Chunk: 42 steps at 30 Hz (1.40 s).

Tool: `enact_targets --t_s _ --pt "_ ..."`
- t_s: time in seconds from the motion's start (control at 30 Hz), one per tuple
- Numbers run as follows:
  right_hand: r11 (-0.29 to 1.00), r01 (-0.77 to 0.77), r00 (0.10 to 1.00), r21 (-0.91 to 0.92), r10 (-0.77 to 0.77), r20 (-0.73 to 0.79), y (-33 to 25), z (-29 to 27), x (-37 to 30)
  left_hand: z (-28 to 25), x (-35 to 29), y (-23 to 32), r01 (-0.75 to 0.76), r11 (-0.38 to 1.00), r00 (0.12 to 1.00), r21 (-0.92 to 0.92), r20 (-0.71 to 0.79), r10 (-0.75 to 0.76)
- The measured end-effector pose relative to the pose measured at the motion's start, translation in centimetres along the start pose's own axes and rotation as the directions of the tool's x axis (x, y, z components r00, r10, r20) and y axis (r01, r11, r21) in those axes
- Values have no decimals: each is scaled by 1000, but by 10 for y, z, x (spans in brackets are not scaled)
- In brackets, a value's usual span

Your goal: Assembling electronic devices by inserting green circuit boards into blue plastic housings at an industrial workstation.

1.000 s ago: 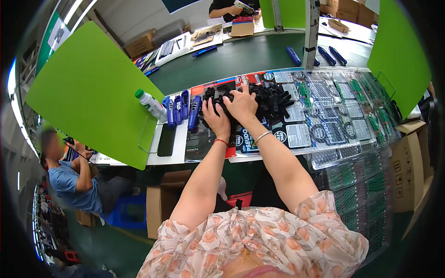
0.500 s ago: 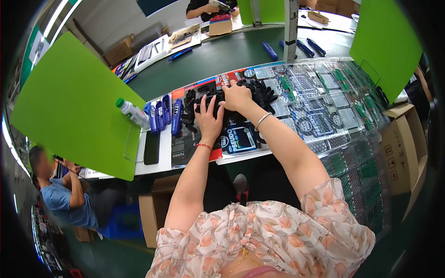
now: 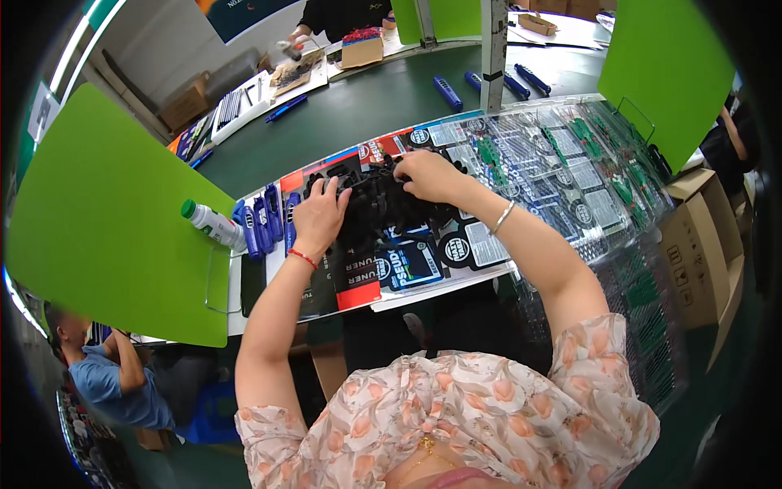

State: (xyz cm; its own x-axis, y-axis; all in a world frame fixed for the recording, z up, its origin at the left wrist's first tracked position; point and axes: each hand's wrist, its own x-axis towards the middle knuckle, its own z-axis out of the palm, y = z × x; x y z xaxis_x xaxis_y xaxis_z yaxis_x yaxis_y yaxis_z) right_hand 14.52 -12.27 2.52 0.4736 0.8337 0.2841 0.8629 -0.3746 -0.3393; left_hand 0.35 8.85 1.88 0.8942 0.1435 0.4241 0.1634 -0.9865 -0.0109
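Left hand (image 3: 319, 213) laid flat, fingers spread wide, on the left edge of a heap of small black parts (image 3: 383, 208); nothing gripped. Right hand (image 3: 430, 175) curled over the heap's upper right side, fingertips buried among the parts; could not tell whether a piece was pinched. Heap sited mid-bench on printed packaging cards (image 3: 391, 265), black with red and blue panels, overhanging the near edge of the white worktop (image 3: 244, 314). Red cord noted on left wrist, thin metal bangle on right. Just left of the left hand: row of blue pen-shaped tools (image 3: 265, 224), then a white bottle with green cap (image 3: 210, 224) lying tilted. Right of the heap: clear blister trays (image 3: 562, 171) with green inserts, spread across the bench. Green divider panel (image 3: 106, 228) standing at far left.
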Motion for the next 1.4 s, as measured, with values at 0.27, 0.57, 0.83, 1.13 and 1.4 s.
enact_targets --t_s 0.27,0.57,0.83,1.13,1.4 --pt "989 18 978 144 12 -207 4 0 -20 87 156 35 -113 817 994 -565 -56 98" --pt "842 -277 854 462 436 -283 33 -34 -40 179 285 164 123 871 985 -475 166 -48" --pt "456 -338 751 823 658 -56 73 -32 -53 235 311 142 54 880 987 -472 156 24" --pt "546 -345 817 764 575 -43 41 -43 -46 64 220 66 489 -493 871 -719 425 244" --pt "921 -302 876 246 370 -310 -25 -20 -52 -10 23 53 476 -709 850 -520 480 219"
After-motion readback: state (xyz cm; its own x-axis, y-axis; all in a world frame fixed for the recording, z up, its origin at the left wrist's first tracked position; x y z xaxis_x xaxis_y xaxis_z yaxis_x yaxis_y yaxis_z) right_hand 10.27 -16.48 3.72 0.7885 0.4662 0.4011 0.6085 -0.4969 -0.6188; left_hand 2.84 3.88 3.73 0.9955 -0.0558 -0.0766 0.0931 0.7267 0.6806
